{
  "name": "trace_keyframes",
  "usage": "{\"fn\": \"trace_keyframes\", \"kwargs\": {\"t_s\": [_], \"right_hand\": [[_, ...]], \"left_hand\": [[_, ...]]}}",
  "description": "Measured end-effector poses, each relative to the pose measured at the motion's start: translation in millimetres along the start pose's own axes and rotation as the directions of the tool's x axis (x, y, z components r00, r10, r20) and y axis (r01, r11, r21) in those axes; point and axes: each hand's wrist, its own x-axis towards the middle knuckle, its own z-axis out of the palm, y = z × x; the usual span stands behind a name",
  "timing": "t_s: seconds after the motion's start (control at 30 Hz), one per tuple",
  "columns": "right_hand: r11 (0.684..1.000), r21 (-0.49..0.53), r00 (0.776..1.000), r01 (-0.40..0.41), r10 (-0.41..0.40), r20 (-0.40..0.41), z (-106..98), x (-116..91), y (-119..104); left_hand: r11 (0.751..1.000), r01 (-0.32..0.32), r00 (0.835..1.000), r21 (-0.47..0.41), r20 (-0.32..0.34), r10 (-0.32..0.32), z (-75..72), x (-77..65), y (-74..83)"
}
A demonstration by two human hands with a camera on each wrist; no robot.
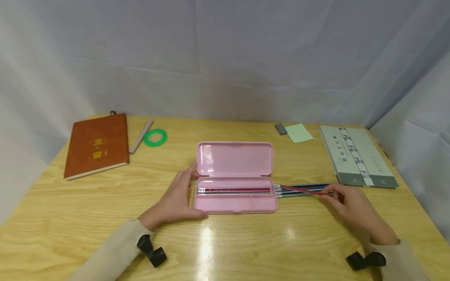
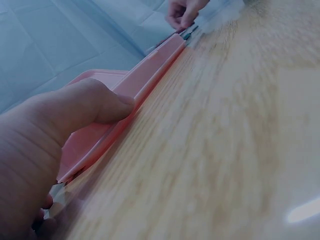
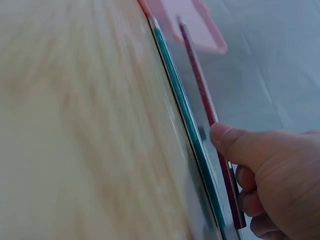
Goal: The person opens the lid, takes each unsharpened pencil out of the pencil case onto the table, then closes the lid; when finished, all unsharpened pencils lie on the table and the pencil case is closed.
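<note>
In the centre of the frame, an open pink pencil case (image 1: 223,203) sits on the wooden table (image 1: 246,246), with striped pencils (image 1: 239,190) in its rear compartment. The left hand (image 1: 174,199) grips its left end, thumb at the front edge. Right of centre, the right hand (image 1: 351,203) pinches a red pencil (image 1: 304,190) above loose pencils (image 1: 297,195), which lie directly beneath it. A brown notebook (image 1: 96,132), a pen (image 1: 141,136) and a green ring (image 1: 147,140) occupy the upper left; a grey block (image 1: 281,129), a pale green note (image 1: 299,133) and a grey notebook (image 1: 358,156) the upper right. The left fingertips are partly hidden behind the case, the loose pencils' far ends by the right hand; their number is unclear. Both sleeves are cut off below.
</note>
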Motion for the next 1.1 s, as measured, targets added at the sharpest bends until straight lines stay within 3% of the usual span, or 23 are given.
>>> {"fn": "trace_keyframes", "kwargs": {"t_s": [0.17,0.37,0.57,0.8,1.1], "right_hand": [[0.999,0.025,1.0,-0.023,0.023,0.007,-8,-24,18],[0.999,0.03,0.997,-0.023,0.021,0.071,-2,-18,15],[0.998,0.053,0.995,-0.014,0.009,0.095,11,4,1],[0.99,0.139,0.982,0.0,-0.025,0.185,29,40,-26],[0.972,0.152,0.955,0.178,-0.208,0.211,58,94,-70]], "left_hand": [[1.0,-0.01,1.0,0.01,-0.003,0.01,0.3,0.1,-0.1],[1.0,-0.01,1.0,0.003,-0.003,0.01,-0.3,-0.2,0.5],[1.0,-0.017,1.0,0.004,-0.001,0.017,0.3,0.1,-1.4],[1.0,-0.022,1.0,0.002,-0.003,0.022,1.7,0.4,-4.3],[1.0,-0.009,1.0,-0.001,0.007,0.009,1.4,0.9,-3.8]]}}
